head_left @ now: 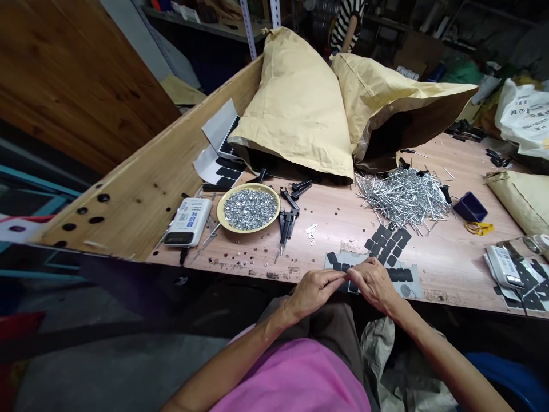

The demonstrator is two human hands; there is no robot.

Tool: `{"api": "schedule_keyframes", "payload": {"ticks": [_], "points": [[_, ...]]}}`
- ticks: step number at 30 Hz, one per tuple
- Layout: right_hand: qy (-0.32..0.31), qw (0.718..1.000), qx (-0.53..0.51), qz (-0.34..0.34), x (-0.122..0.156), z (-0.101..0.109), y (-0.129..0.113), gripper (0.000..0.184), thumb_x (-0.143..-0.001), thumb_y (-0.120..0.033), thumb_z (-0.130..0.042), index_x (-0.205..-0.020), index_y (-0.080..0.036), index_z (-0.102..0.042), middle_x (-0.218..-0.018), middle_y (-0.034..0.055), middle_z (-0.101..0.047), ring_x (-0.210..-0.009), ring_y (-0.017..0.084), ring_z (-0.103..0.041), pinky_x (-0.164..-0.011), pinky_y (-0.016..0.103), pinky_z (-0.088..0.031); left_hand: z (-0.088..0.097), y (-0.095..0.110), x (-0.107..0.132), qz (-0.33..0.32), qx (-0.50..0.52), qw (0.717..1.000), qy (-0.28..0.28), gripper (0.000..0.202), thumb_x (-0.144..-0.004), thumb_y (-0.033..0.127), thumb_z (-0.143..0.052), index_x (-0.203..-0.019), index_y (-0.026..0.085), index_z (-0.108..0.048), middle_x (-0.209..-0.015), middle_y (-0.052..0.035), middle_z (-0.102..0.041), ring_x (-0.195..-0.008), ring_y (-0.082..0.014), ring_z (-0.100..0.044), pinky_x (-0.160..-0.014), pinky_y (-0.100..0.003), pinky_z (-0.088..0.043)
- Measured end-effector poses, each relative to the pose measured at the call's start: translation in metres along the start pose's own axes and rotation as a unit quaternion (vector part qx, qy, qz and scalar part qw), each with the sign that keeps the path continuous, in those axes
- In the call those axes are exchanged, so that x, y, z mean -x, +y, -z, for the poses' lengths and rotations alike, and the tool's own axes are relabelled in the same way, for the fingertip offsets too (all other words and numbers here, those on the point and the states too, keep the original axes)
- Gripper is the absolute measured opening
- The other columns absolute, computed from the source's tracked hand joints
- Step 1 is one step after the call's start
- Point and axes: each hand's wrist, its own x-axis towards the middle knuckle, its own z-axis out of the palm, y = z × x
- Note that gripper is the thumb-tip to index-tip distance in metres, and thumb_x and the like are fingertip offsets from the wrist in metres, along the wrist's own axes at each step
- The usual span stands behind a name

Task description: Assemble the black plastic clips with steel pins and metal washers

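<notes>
So the grey sheet [414, 288] is at the front edge of the table [330, 200], with black pads [400, 275] on it and grey showing between, so I'd guess it's only partly used up. The left hand [318, 289] and right hand [377, 283] meet over it, fingertips bunched; can't tell if they're gripping anything, too small from here. Just behind the sheet there's another batch of dark pads [388, 243]. Farther out, the heap of metal pins [403, 197] is big and the yellow bowl [249, 230] is loaded with shiny bits, so looks like plenty left. Can't tell whether the black parts [289, 220] beside the bowl are finished.
</notes>
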Motion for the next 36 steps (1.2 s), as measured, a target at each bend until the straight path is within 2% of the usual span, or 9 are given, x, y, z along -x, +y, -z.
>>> {"api": "schedule_keyframes", "payload": {"ticks": [5,10,14,17,21,24,27,31,36], "points": [[0.009,1.000,-0.003,0.001,-0.003,0.013,-0.001,0.036,-0.097,-0.037,-0.026,-0.091,-0.020,-0.056,-0.083,0.0046,-0.066,-0.074,0.015,-0.058,-0.074,0.030,-0.035,0.004,0.003,-0.004,0.040,0.049,0.998,-0.011,0.027,-0.086,0.029,-0.049,-0.093,0.016,-0.072,-0.092,-0.0057,-0.073,-0.084,-0.0182,-0.067,-0.074,-0.024,-0.051],[-0.004,0.999,0.033,0.034,0.001,0.003,0.001,0.045,-0.098,-0.034,-0.020,-0.074,-0.018,-0.055,-0.068,0.0039,-0.062,-0.064,0.015,-0.054,-0.075,0.031,-0.035,0.002,0.002,-0.002,0.008,-0.001,1.000,-0.004,0.025,-0.086,0.027,-0.050,-0.094,0.016,-0.072,-0.094,-0.0063,-0.073,-0.083,-0.0180,-0.067,-0.076,-0.025,-0.051],[-0.071,0.994,-0.016,-0.085,0.003,-0.008,0.001,0.062,-0.097,-0.040,-0.008,-0.059,-0.019,-0.052,-0.050,0.0003,-0.051,-0.047,0.013,-0.046,-0.058,0.026,-0.033,-0.003,0.001,0.002,-0.030,-0.066,0.997,0.002,0.024,-0.086,0.023,-0.050,-0.095,0.019,-0.071,-0.094,-0.0054,-0.073,-0.082,-0.0172,-0.067,-0.077,-0.026,-0.051],[-0.102,0.979,-0.033,-0.171,0.001,-0.002,-0.001,0.061,-0.097,-0.043,-0.009,-0.064,-0.019,-0.056,-0.054,0.0004,-0.054,-0.049,0.013,-0.048,-0.053,0.025,-0.030,-0.004,0.001,0.000,-0.006,-0.051,0.999,0.017,0.024,-0.085,0.023,-0.050,-0.095,0.018,-0.071,-0.094,-0.0052,-0.073,-0.083,-0.0170,-0.068,-0.077,-0.025,-0.051],[-0.049,0.994,-0.037,-0.088,0.000,0.012,-0.003,0.048,-0.097,-0.043,-0.017,-0.090,-0.019,-0.059,-0.082,0.0050,-0.064,-0.071,0.015,-0.056,-0.066,0.026,-0.035,-0.002,0.001,-0.004,0.032,0.002,0.999,0.011,0.025,-0.085,0.025,-0.050,-0.094,0.017,-0.071,-0.092,-0.0036,-0.073,-0.083,-0.0170,-0.068,-0.074,-0.024,-0.052],[-0.034,0.999,-0.004,-0.035,0.001,0.009,-0.003,0.052,-0.097,-0.041,-0.016,-0.081,-0.018,-0.059,-0.073,0.0052,-0.062,-0.066,0.015,-0.053,-0.066,0.027,-0.033,-0.002,0.002,-0.004,0.029,0.003,1.000,0.008,0.025,-0.085,0.025,-0.049,-0.094,0.017,-0.071,-0.091,-0.0036,-0.074,-0.083,-0.0172,-0.068,-0.074,-0.024,-0.051],[-0.027,0.999,0.015,-0.042,0.001,-0.001,-0.002,0.059,-0.097,-0.040,-0.011,-0.067,-0.018,-0.057,-0.061,0.0045,-0.058,-0.057,0.014,-0.049,-0.064,0.028,-0.032,-0.004,0.004,-0.001,0.009,-0.042,0.999,0.012,0.024,-0.085,0.024,-0.049,-0.092,0.019,-0.071,-0.091,-0.0045,-0.073,-0.081,-0.0176,-0.067,-0.074,-0.025,-0.051],[-0.063,0.985,-0.035,-0.157,0.000,-0.006,-0.001,0.060,-0.095,-0.046,-0.015,-0.056,-0.020,-0.051,-0.050,0.0022,-0.052,-0.047,0.014,-0.045,-0.055,0.028,-0.028,-0.008,0.005,0.001,0.020,-0.052,0.998,0.026,0.021,-0.083,0.025,-0.051,-0.087,0.019,-0.071,-0.086,-0.0052,-0.073,-0.076,-0.0178,-0.066,-0.073,-0.026,-0.049],[0.017,0.930,-0.136,-0.342,0.012,-0.005,-0.009,0.053,-0.092,-0.049,-0.019,-0.057,-0.021,-0.047,-0.056,0.0025,-0.054,-0.053,0.015,-0.048,-0.053,0.027,-0.033,-0.008,0.007,-0.004,0.128,0.193,0.970,0.070,0.026,-0.082,0.039,-0.052,-0.087,0.015,-0.064,-0.069,-0.0033,-0.070,-0.068,-0.0153,-0.065,-0.069,-0.025,-0.049]]}}
